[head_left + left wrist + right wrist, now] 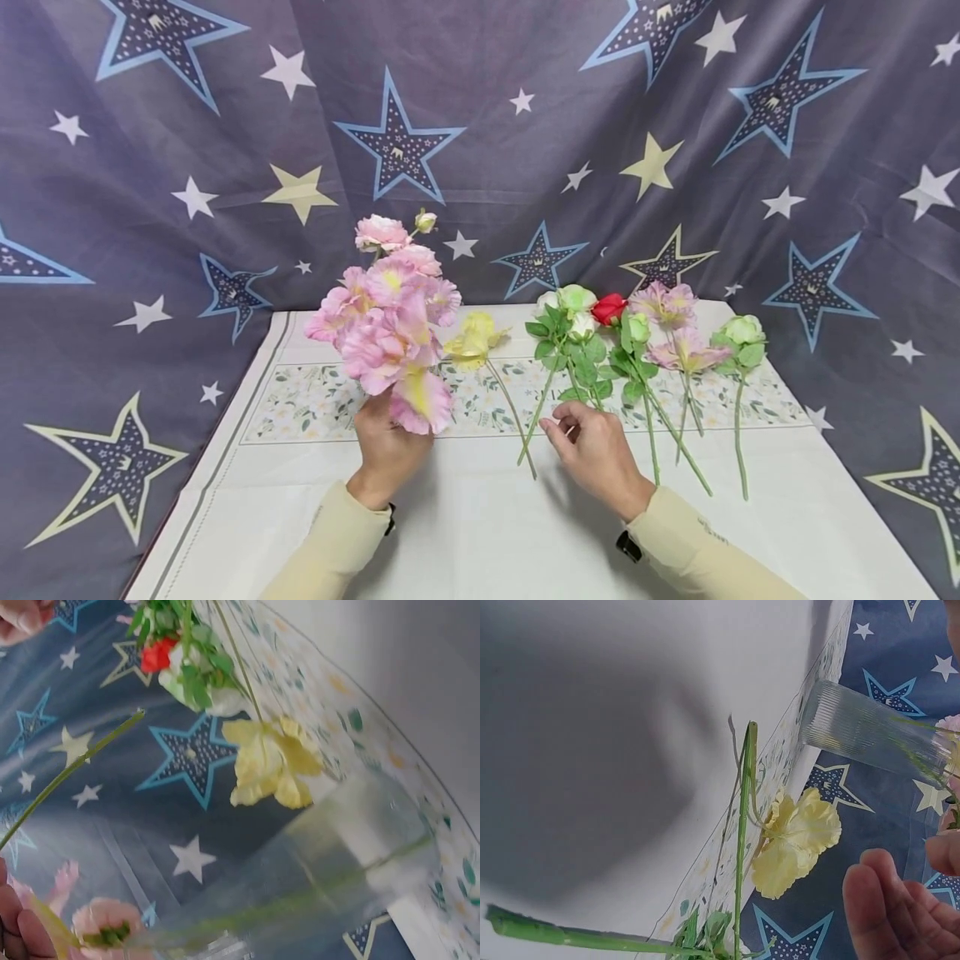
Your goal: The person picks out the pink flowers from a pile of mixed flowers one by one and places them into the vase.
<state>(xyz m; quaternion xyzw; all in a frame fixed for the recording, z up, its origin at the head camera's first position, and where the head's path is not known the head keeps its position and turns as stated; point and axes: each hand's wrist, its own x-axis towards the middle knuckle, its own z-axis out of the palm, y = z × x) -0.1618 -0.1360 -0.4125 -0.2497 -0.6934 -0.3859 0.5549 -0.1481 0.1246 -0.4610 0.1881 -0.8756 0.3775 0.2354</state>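
My left hand (392, 450) is raised at the left of the table and holds a pink flower (422, 398) with a yellow centre. In the left wrist view, the flower's bare green stem (71, 772) sticks out past the fingers (16, 919). Close by stands a clear ribbed glass vase (862, 726) with green stems inside; pink blooms (382, 329) crowd above it, and in the head view they and the hand hide it. My right hand (596, 454) hovers over the table with loosely bent fingers, nothing between them, near a yellow flower (476, 337) and green stems (742, 840).
To the right lie white and green roses (576, 298), a red rose (609, 309), two pink flowers (686, 350) and a pale green rose (744, 331), stems toward me. A white tablecloth (480, 542) with a floral band covers the table. Behind hangs a star-patterned curtain (480, 167).
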